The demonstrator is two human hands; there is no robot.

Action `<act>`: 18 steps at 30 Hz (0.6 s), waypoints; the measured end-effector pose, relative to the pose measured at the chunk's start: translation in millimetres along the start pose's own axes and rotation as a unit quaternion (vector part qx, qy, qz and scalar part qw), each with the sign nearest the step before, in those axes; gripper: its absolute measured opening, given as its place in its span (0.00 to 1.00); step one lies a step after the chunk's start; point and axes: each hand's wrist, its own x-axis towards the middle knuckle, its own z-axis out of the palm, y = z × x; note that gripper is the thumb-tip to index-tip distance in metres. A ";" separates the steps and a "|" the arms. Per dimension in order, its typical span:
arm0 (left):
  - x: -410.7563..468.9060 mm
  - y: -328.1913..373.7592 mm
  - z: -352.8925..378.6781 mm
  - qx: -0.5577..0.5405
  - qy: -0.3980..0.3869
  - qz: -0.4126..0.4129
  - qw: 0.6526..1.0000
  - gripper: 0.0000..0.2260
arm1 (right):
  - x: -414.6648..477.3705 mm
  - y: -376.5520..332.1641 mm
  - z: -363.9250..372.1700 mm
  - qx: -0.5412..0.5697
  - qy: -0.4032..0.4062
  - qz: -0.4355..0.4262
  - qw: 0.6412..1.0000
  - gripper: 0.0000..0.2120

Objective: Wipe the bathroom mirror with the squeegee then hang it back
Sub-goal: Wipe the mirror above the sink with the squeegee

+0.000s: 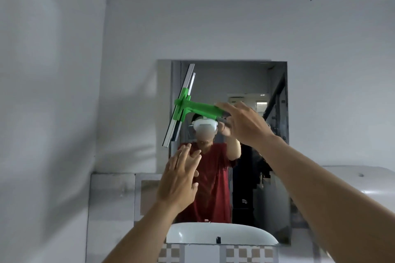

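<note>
A rectangular mirror [241, 83] hangs on the grey wall ahead. My right hand [243, 123] grips the handle of a green squeegee [192, 107]. Its long metal blade stands nearly upright, slightly tilted, against the mirror's left side, and the blade's lower end reaches past the mirror's left edge. My left hand [179, 179] is raised below the blade with fingers spread and nothing in it, close to the glass. The mirror reflects a person in a red shirt, the squeegee and my hands.
A white basin [213, 234] shows at the bottom, its rim reflected in the glass. A white rounded appliance [361, 179] sits on the wall at right. A metal panel [111, 203] lies left of the mirror's lower part. Checkered tiles [248, 254] run below.
</note>
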 end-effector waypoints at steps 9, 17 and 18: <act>15.8 0.7 28.1 0.023 -0.089 -0.004 0.996 0.45 | 52.5 2.3 -12.4 -0.100 -0.068 -0.017 0.993 0.35; 12.9 -3.4 40.8 0.014 -0.083 -0.001 0.996 0.45 | 71.4 -2.8 -3.3 -0.163 -0.109 -0.035 0.980 0.37; 12.8 -4.1 41.7 0.010 -0.079 -0.002 0.997 0.46 | 72.3 -3.7 -1.6 -0.164 -0.110 -0.037 0.980 0.37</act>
